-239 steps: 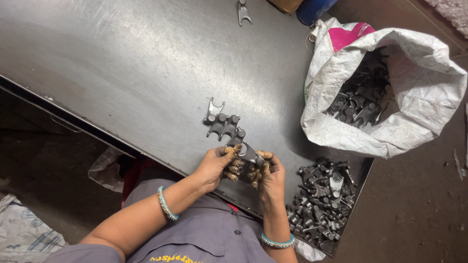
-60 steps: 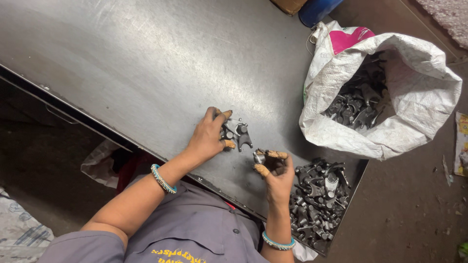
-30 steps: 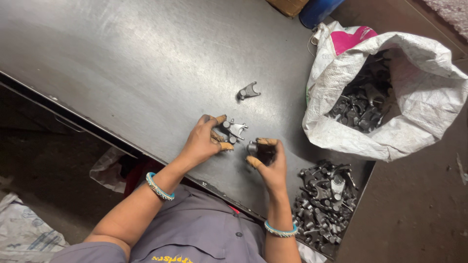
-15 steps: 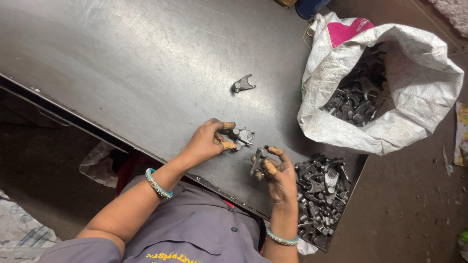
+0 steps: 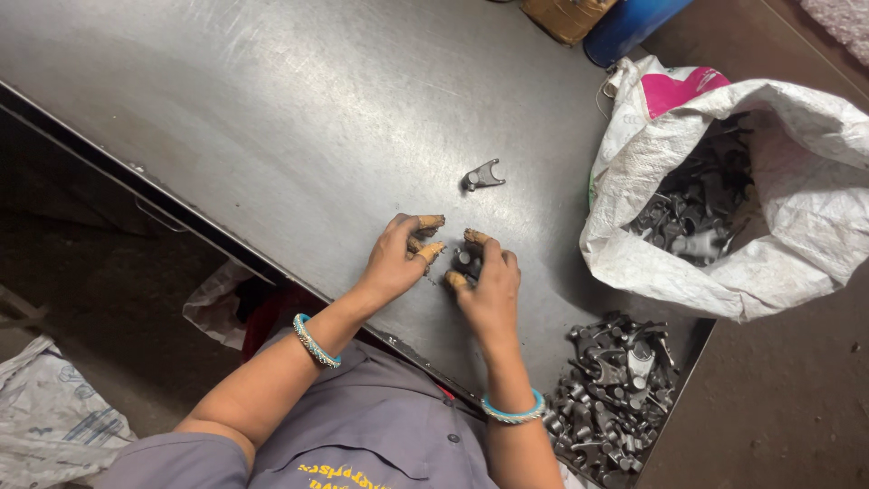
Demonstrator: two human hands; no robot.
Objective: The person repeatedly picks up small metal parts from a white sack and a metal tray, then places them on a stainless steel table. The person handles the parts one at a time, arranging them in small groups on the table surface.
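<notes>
Small forged metal parts: on the tabletop near its front edge, between your hands. Right hand: taped fingers curled, pinching one part. Left hand: fingers bent on the parts alongside. Grip each by its body, squarely. Lone fork-shaped part: just beyond. Loose pile: right. White sack: farther right.

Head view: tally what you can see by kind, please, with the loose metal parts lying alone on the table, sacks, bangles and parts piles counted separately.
Lone forked metal part on the steel table: 1
White woven sack of parts: 1
Pile of metal parts at the table edge: 1
Turquoise bangles, one by the left hand and one by the right hand: 2
Total: 5
</notes>
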